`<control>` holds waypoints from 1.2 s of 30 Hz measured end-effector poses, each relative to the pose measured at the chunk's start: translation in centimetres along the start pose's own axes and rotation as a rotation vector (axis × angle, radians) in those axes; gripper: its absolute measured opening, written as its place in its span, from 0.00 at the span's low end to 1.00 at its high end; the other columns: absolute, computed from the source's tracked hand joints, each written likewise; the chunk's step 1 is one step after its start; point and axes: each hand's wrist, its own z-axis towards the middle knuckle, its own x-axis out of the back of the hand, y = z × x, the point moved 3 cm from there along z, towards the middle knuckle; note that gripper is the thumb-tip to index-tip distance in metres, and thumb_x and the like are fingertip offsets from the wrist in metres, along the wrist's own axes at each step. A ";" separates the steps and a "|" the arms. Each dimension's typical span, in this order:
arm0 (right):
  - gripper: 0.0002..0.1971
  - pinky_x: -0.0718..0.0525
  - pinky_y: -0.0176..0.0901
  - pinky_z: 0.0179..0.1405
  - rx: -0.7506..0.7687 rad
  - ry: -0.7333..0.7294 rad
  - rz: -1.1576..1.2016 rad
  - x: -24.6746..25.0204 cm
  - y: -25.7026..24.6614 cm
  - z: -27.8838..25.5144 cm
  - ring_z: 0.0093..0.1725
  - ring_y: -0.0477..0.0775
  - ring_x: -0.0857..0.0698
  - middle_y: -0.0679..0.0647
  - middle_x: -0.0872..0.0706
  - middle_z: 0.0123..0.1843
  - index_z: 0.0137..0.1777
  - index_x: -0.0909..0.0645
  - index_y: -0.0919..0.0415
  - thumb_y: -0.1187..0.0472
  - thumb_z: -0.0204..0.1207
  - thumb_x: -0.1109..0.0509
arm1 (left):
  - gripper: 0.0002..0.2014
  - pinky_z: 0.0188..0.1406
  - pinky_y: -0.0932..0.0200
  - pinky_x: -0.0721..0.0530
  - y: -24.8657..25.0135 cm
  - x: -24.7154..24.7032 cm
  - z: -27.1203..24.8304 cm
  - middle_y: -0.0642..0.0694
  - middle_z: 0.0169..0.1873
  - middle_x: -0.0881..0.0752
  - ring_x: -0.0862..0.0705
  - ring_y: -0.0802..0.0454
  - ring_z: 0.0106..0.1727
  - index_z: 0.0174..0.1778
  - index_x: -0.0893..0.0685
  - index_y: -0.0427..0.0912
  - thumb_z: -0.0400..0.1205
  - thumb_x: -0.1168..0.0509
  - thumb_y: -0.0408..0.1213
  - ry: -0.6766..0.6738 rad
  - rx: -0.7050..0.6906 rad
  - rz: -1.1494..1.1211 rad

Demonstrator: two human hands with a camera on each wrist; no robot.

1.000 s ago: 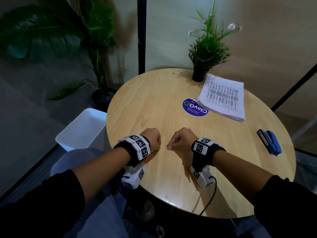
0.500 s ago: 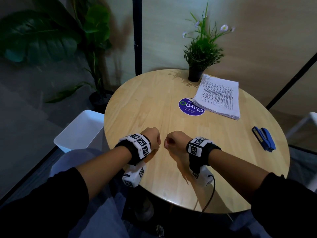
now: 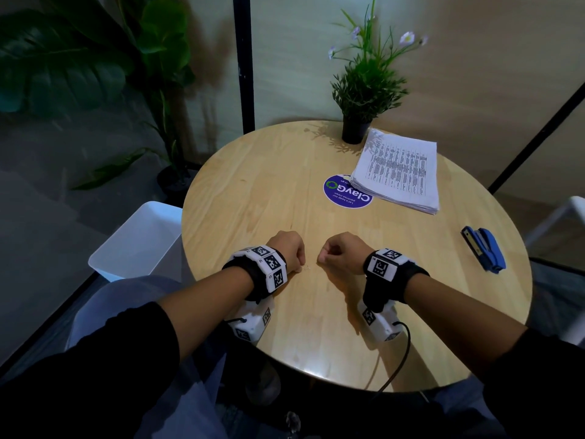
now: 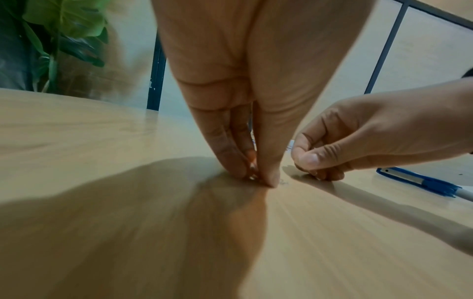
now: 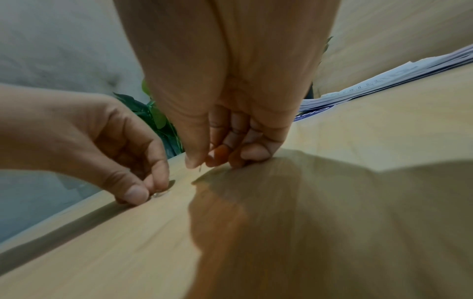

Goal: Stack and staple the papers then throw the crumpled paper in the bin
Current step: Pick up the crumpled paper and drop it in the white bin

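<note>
Both hands rest on the round wooden table [image 3: 253, 191] near its front middle, fingers curled. My left hand [image 3: 299, 267] pinches a small shiny staple [image 4: 253, 177] against the tabletop, also visible in the right wrist view as the shiny staple [image 5: 158, 194]. My right hand [image 3: 323, 256] has its thumb pressed to the forefinger, and a thin metal sliver [image 5: 200, 166] sticks out below the thumb tip. The stack of printed papers [image 3: 399, 175] lies at the far right. The blue stapler [image 3: 482, 248] lies at the right edge. No crumpled paper is in view.
A white bin [image 3: 139, 242] stands on the floor left of the table. A potted plant [image 3: 354, 131] stands at the back beside the papers, and a round purple sticker [image 3: 345, 193] lies partly under them. A large leafy plant stands on the floor at the left.
The right hand's pointed fingers have curled in tighter, and it shifted slightly toward the left hand. The left hand has stayed in place.
</note>
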 end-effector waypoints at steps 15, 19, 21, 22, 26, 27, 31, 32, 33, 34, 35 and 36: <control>0.06 0.24 0.30 0.38 -0.024 0.016 0.019 0.0 0.1 0.1 0.40 0.44 0.20 0.53 0.13 0.42 0.44 0.13 0.62 0.60 0.75 0.29 | 0.12 0.51 0.56 0.18 0.7 -0.9 0.1 0.42 0.49 0.11 0.13 0.44 0.53 0.48 0.11 0.40 0.70 0.23 0.35 0.077 0.027 -0.049; 0.06 0.25 0.29 0.37 -0.029 0.016 0.015 0.2 0.3 -0.2 0.42 0.46 0.20 0.52 0.13 0.44 0.45 0.13 0.63 0.60 0.75 0.29 | 0.11 0.46 0.61 0.22 0.8 -0.6 0.4 0.42 0.48 0.09 0.12 0.45 0.52 0.48 0.09 0.40 0.70 0.23 0.34 0.064 0.019 -0.045; 0.06 0.25 0.32 0.39 -0.028 0.023 0.014 0.4 0.4 -0.3 0.43 0.47 0.20 0.54 0.12 0.46 0.45 0.13 0.63 0.61 0.75 0.29 | 0.09 0.44 0.62 0.23 0.8 -0.6 0.5 0.43 0.47 0.09 0.12 0.46 0.52 0.46 0.09 0.41 0.70 0.24 0.34 0.051 0.016 -0.032; 0.06 0.25 0.32 0.39 -0.027 0.024 0.013 0.4 0.5 -0.3 0.43 0.47 0.20 0.54 0.11 0.47 0.45 0.13 0.63 0.61 0.75 0.30 | 0.08 0.43 0.62 0.24 0.8 -0.7 0.5 0.43 0.47 0.09 0.12 0.46 0.51 0.45 0.09 0.41 0.71 0.24 0.33 0.048 0.012 -0.022; 0.06 0.27 0.32 0.38 -0.035 0.031 0.005 0.5 0.3 -0.5 0.44 0.47 0.20 0.53 0.13 0.45 0.46 0.14 0.63 0.61 0.76 0.31 | 0.06 0.44 0.62 0.24 0.8 -0.9 0.5 0.41 0.47 0.09 0.12 0.45 0.51 0.44 0.09 0.40 0.73 0.26 0.33 0.056 0.003 0.016; 0.06 0.27 0.33 0.40 -0.036 0.034 0.006 0.5 0.3 -0.6 0.44 0.47 0.20 0.54 0.13 0.46 0.46 0.14 0.63 0.61 0.76 0.31 | 0.06 0.44 0.61 0.23 0.8 -1.0 0.4 0.41 0.47 0.09 0.12 0.44 0.51 0.44 0.09 0.39 0.73 0.26 0.33 0.056 0.001 0.030; 0.07 0.26 0.35 0.44 -0.036 0.038 -0.004 0.5 0.1 -0.8 0.45 0.47 0.20 0.54 0.13 0.47 0.47 0.14 0.64 0.61 0.77 0.31 | 0.07 0.50 0.56 0.20 1.5 -1.3 0.2 0.38 0.50 0.11 0.13 0.40 0.53 0.48 0.11 0.36 0.77 0.33 0.28 0.033 -0.018 0.135; 0.07 0.26 0.37 0.46 -0.036 0.038 -0.006 0.6 0.1 -0.8 0.45 0.48 0.20 0.54 0.13 0.47 0.47 0.14 0.64 0.61 0.77 0.31 | 0.09 0.53 0.54 0.19 1.8 -1.4 0.2 0.36 0.52 0.11 0.14 0.39 0.54 0.50 0.12 0.34 0.78 0.35 0.26 0.021 -0.028 0.179; 0.07 0.26 0.38 0.47 -0.037 0.040 -0.007 0.7 0.1 -0.9 0.45 0.48 0.20 0.55 0.13 0.47 0.47 0.14 0.64 0.62 0.77 0.32 | 0.11 0.55 0.52 0.19 2.0 -1.5 0.1 0.35 0.54 0.12 0.14 0.37 0.55 0.51 0.13 0.33 0.78 0.38 0.24 0.011 -0.041 0.229; 0.07 0.26 0.38 0.47 -0.039 0.043 -0.005 0.7 0.1 -1.0 0.45 0.48 0.20 0.54 0.14 0.47 0.47 0.14 0.64 0.62 0.77 0.32 | 0.12 0.57 0.50 0.19 2.1 -1.6 0.1 0.33 0.55 0.14 0.15 0.36 0.56 0.53 0.14 0.32 0.78 0.40 0.23 0.006 -0.055 0.280; 0.07 0.26 0.38 0.47 -0.041 0.047 0.000 0.8 0.1 -1.1 0.45 0.49 0.20 0.53 0.15 0.45 0.47 0.14 0.64 0.62 0.77 0.32 | 0.12 0.57 0.49 0.18 2.2 -1.7 0.1 0.32 0.56 0.15 0.16 0.35 0.56 0.53 0.16 0.31 0.78 0.41 0.22 0.003 -0.068 0.332; 0.07 0.26 0.39 0.47 -0.043 0.050 0.007 0.9 0.2 -1.2 0.45 0.49 0.20 0.52 0.16 0.44 0.46 0.14 0.64 0.63 0.77 0.32 | 0.11 0.57 0.48 0.18 2.2 -1.9 0.1 0.32 0.55 0.16 0.16 0.34 0.56 0.53 0.17 0.30 0.79 0.41 0.22 0.002 -0.080 0.379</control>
